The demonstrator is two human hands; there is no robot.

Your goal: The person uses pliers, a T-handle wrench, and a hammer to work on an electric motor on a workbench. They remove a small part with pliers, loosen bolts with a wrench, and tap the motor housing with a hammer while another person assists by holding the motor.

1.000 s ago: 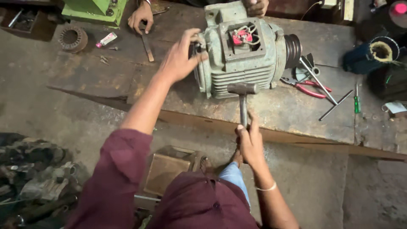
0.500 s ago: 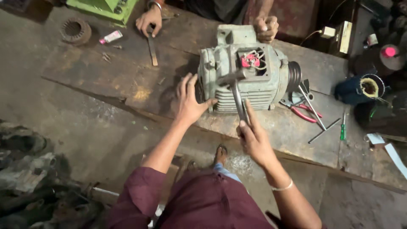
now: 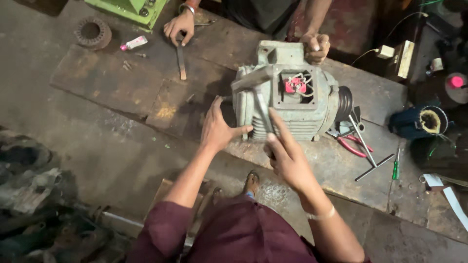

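Gripping the hammer (image 3: 257, 95) by its handle, your right hand (image 3: 287, 158) has its fingers wrapped round the shaft with the forefinger stretched up along it, and the head sits blurred over the front upper edge of the electric motor (image 3: 287, 100). Your left hand (image 3: 218, 127) lies open-fingered against the motor's left end, thumb pointing right along the lower fins, grasping nothing.

As for containers, the motor's square terminal box (image 3: 296, 85) is open on top, with red fittings and pale wires inside. A dark blue round housing (image 3: 421, 122) at the right shows yellowish winding in its mouth.

Compared with half a second back, your left hand has closed in from just beside the casing to rest on it, and the hammer has swung higher across the motor.

That motor is pale grey-green, finned along its side, with a grooved pulley (image 3: 344, 103) on its right end, and it stands on the worn wooden bench (image 3: 122, 83). Another person's hand (image 3: 316, 47) rests clenched on its far top edge; their other hand (image 3: 179, 27) presses a flat tool (image 3: 181, 56) on the bench. Red-handled pliers (image 3: 352, 144) lie just right of the motor.
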